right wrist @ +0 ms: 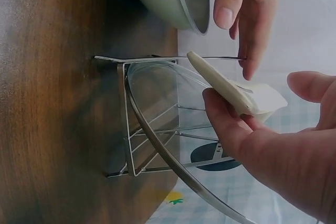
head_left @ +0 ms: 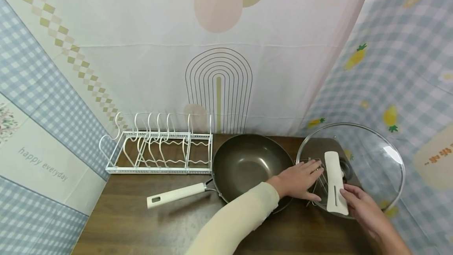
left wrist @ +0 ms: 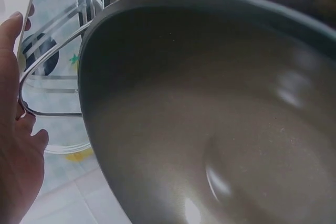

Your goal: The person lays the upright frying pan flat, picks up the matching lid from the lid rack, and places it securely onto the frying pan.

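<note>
A clear glass pan lid [head_left: 375, 145] with a metal rim stands tilted in a small wire rack [right wrist: 128, 124], its long white handle [head_left: 336, 182] facing me. My right hand [head_left: 366, 211] holds that handle, the fingers reaching behind it. In the right wrist view its thumb stands off the handle's face. My left hand [head_left: 301, 180] rests at the left side of the wire rack with fingers extended, the fingertips right at the wire loop [left wrist: 50, 114]. Under the left wrist lies a deep dark wok [head_left: 244, 164], with a cream handle [head_left: 177, 195] pointing left.
A white dish-style rack [head_left: 159, 170] with curved dividers stands left of the wok, against the back wall cloth [head_left: 159, 70]. Checked cloth [head_left: 407, 70] hangs at the right. Bare brown wood tabletop [head_left: 141, 227] runs along the front.
</note>
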Motion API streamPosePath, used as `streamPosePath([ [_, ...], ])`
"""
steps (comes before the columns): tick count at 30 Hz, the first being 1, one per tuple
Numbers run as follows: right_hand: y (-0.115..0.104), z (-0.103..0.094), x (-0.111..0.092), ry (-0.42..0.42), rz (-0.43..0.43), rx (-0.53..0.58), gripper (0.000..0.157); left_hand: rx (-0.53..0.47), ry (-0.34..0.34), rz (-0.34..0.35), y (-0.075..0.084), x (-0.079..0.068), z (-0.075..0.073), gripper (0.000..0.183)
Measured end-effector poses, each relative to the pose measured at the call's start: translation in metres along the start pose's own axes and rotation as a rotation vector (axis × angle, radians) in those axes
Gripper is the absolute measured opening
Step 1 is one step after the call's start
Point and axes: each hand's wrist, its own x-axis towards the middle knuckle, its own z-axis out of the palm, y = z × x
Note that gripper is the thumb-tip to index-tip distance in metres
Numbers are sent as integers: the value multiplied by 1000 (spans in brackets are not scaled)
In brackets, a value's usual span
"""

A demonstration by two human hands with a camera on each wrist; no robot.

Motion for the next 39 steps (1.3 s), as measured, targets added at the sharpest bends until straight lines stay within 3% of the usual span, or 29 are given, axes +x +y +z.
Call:
streamPosePath([
  [23, -1, -4, 9, -117, 34, 107, 76, -44, -15, -28, 1, -2, 1, 104],
  [30, 1, -8, 13, -277, -51, 219, 61, -47, 0, -22, 0, -4, 0, 105],
  [33, 2, -10, 16, -340, -46, 259, 69, -52, 4, -16, -1, -4, 0, 106],
  [37, 2, -9, 18, -365, -28, 297, 76, -65, 2, -17, 0, -4, -2, 106],
  [39, 3, -10, 19, -380, -28, 338, 62, -70, 0, -19, 1, -4, -2, 106],
])
